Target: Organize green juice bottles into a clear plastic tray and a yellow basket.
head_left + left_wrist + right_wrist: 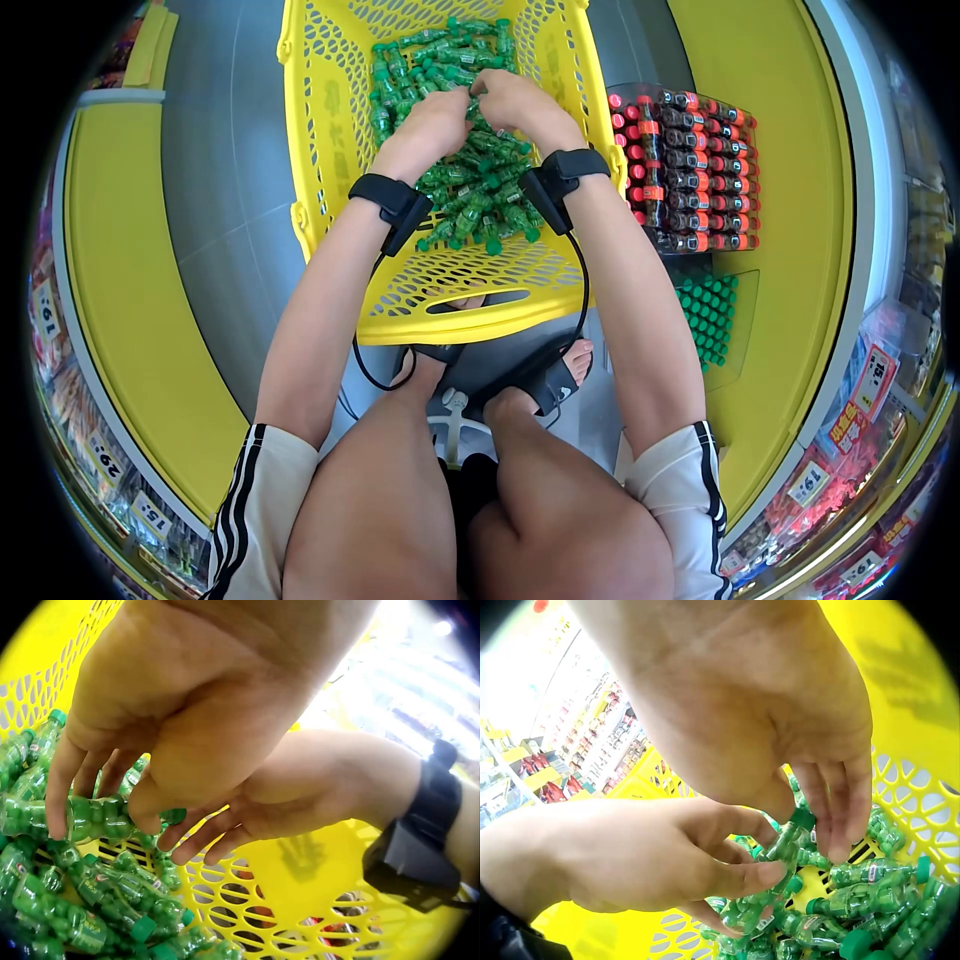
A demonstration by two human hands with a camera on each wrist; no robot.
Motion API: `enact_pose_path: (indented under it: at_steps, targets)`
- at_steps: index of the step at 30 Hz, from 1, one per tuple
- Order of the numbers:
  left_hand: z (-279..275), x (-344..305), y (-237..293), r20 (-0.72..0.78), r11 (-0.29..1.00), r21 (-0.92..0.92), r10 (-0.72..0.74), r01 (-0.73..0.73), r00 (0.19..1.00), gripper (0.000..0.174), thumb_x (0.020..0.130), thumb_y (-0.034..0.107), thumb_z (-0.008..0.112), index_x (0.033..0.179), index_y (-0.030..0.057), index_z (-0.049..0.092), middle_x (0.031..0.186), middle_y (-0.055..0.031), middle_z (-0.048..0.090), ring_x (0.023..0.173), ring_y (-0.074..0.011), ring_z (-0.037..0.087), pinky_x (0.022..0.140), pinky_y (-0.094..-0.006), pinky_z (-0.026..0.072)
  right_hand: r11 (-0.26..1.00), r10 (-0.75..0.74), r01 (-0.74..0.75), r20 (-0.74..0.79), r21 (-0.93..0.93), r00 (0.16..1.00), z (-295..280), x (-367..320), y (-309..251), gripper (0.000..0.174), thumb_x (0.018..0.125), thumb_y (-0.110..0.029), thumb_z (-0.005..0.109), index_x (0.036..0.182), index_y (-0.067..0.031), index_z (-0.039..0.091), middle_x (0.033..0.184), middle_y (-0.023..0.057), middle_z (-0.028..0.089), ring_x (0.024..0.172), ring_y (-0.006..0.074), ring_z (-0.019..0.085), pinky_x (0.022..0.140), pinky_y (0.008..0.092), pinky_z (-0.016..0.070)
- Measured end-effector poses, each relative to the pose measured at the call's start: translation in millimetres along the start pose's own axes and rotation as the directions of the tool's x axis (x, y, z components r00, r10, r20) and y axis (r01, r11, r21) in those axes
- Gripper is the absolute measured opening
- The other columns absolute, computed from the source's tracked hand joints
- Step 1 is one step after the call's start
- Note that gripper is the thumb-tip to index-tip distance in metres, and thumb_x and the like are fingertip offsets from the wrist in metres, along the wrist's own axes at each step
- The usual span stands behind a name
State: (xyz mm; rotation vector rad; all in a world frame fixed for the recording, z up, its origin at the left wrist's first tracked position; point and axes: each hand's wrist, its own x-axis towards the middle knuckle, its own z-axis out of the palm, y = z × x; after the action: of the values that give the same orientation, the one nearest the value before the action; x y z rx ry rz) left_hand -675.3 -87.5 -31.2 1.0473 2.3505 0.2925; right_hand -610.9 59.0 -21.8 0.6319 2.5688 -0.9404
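While the left hand pinches one green bottle, the right hand sits half-curled by its cap, grip unclear; loose bottles lie below in the yellow basket, upper centre of head view. Judged step: sorting bottles singly; next move probably needs steady left-hand support.

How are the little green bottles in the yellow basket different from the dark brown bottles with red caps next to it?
The green plastic bottles have green caps; the dark brown bottles have red ones.
The green bottles lie jumbled inside the yellow plastic basket, while the brown bottles are packed in neat rows beside it.
Both are groups of capped bottles.
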Motion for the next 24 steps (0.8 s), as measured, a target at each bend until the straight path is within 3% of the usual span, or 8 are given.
enact_pose_path:
  at_steps: [5,7,11,13,17,19,23,24]
  targets:
    - [-23,-22,4,-0.107,0.990,-0.032,0.132,-0.136,0.985,0.043,0.100,0.005,0.073,0.141,0.0000,0.061,0.125,-0.0284,0.073,0.122,-0.0492,0.067,0.099,-0.0562,0.0565,0.992,-0.086,0.074,-0.121,-0.105,0.989,-9,-32,-10,0.029,0.099,-0.016,0.069,0.119,0.0038,0.075,0.116,0.0303,0.079,0.111,0.0472,0.077,0.094,0.0544,0.0636]
    - [-29,-30,3,-0.183,0.941,-0.116,0.295,-0.318,0.938,0.046,0.098,-0.004,0.068,0.143,-0.0004,0.060,0.128,-0.0278,0.071,0.125,-0.0476,0.065,0.100,-0.0548,0.0556,0.979,-0.122,0.082,-0.215,-0.186,0.969,-19,-55,-18,0.024,0.097,-0.012,0.071,0.115,0.0042,0.074,0.110,0.0294,0.079,0.106,0.0462,0.078,0.091,0.0551,0.0636]
    - [-39,-45,10,-0.225,0.858,-0.161,0.450,-0.488,0.864,0.050,0.096,-0.009,0.066,0.144,0.0000,0.059,0.128,-0.0245,0.070,0.126,-0.0450,0.064,0.100,-0.0512,0.0560,0.966,-0.187,0.128,-0.267,-0.225,0.945,-30,-104,-17,0.019,0.094,-0.006,0.072,0.109,0.0044,0.073,0.104,0.0297,0.078,0.100,0.0468,0.078,0.087,0.0556,0.0635]
    - [-49,-58,20,-0.246,0.801,-0.134,0.544,-0.584,0.802,0.046,0.096,-0.008,0.068,0.141,0.0000,0.060,0.125,-0.0209,0.071,0.120,-0.0433,0.066,0.097,-0.0485,0.0576,0.967,-0.254,0.228,-0.402,-0.112,0.880,-32,-124,-14,0.014,0.094,-0.001,0.070,0.106,0.0047,0.071,0.101,0.0301,0.077,0.095,0.0482,0.077,0.084,0.0553,0.0626]
    - [-56,-77,41,-0.240,0.764,-0.257,0.542,-0.591,0.805,0.044,0.095,-0.002,0.074,0.137,0.0000,0.061,0.122,-0.0190,0.070,0.115,-0.0414,0.068,0.094,-0.0468,0.0581,0.971,-0.235,0.226,-0.433,-0.073,0.870,-58,-179,-28,0.012,0.097,-0.001,0.068,0.108,0.0053,0.071,0.094,0.0295,0.076,0.090,0.0486,0.075,0.082,0.0552,0.0608]
    - [-60,-85,51,-0.242,0.728,-0.145,0.630,-0.670,0.738,0.043,0.095,0.003,0.077,0.134,0.0000,0.062,0.122,-0.0187,0.070,0.112,-0.0412,0.069,0.091,-0.0477,0.0577,0.983,-0.095,0.149,-0.394,0.109,0.914,-65,-206,-30,0.014,0.099,-0.003,0.071,0.109,0.0061,0.070,0.090,0.0289,0.075,0.088,0.0479,0.075,0.079,0.0546,0.0583]
    - [-60,-101,68,-0.217,0.675,-0.207,0.674,-0.708,0.706,0.042,0.094,0.009,0.080,0.132,0.0006,0.066,0.118,-0.0178,0.070,0.107,-0.0401,0.069,0.089,-0.0456,0.0575,0.959,-0.033,0.140,-0.392,0.248,0.919,-64,-249,-19,0.017,0.099,-0.006,0.073,0.110,0.0063,0.070,0.087,0.0284,0.074,0.086,0.0482,0.074,0.076,0.0525,0.0568]
    - [-60,-105,72,-0.212,0.674,-0.209,0.676,-0.708,0.706,0.042,0.094,0.009,0.080,0.132,0.0006,0.066,0.118,-0.0178,0.070,0.107,-0.0401,0.069,0.089,-0.0456,0.0575,0.943,0.038,0.096,-0.392,0.318,0.919,-63,-260,-17,0.018,0.100,-0.005,0.074,0.113,0.0063,0.070,0.086,0.0254,0.073,0.081,0.0415,0.073,0.074,0.0472,0.0568]
